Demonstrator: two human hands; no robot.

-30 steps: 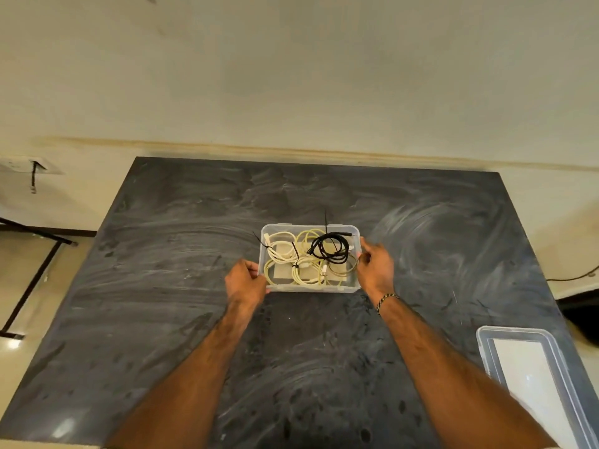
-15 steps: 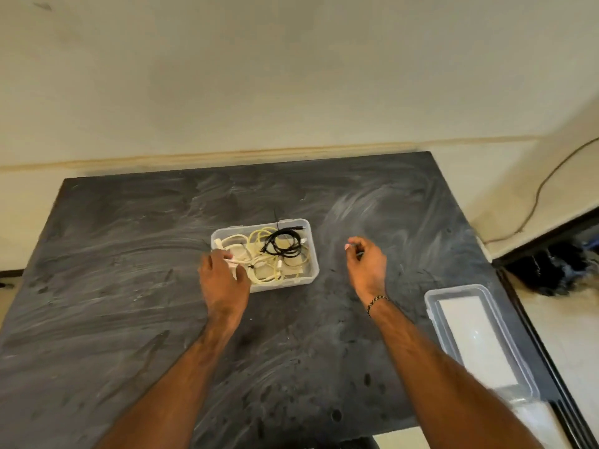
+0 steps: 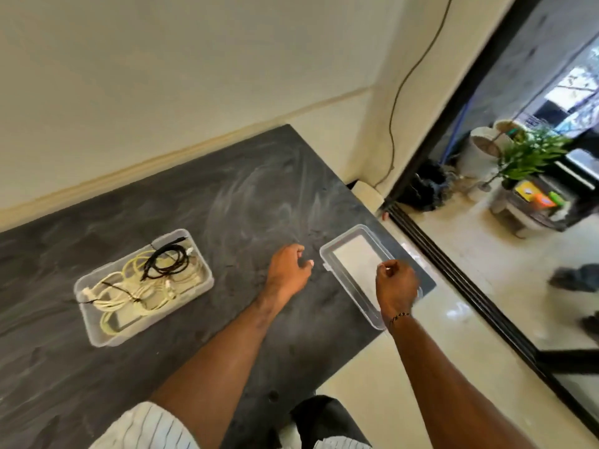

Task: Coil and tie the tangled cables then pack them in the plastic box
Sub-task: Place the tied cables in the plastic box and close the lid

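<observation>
Cables (image 3: 142, 286) lie packed in the clear plastic box (image 3: 97, 332), which sits at about nine o'clock on the dark surface (image 3: 246, 202), well apart from both my hands. Most of the coils are pale yellow and white; one black coil (image 3: 167, 262) rests on top toward the box's far end. Thin dark ties show around some of the bundles.

Head view, hands: my left hand (image 3: 288, 273) hangs over the bare surface near centre, between the box and the lid (image 3: 356, 264). Its grip is loose, fingers (image 3: 299, 252) half curled, thumb tip pointing toward three o'clock, nothing in it. It is just beside the lid's near-left corner but apart from it.

My right hand (image 3: 397, 285) is over the lid's right-hand long edge, at about three o'clock. The grip is curled down, knuckles up, a thin bracelet (image 3: 399, 316) on the wrist. I cannot tell whether the fingers are on the rim or only above it; the hand hides that part.

The lid lies flat, clear with a pale centre panel, at the surface's right edge, its near corner reaching to the edge.

A striped sleeve (image 3: 146, 429) shows at six o'clock. Potted plant (image 3: 531, 157) at two o'clock, beyond a dark door frame.
</observation>
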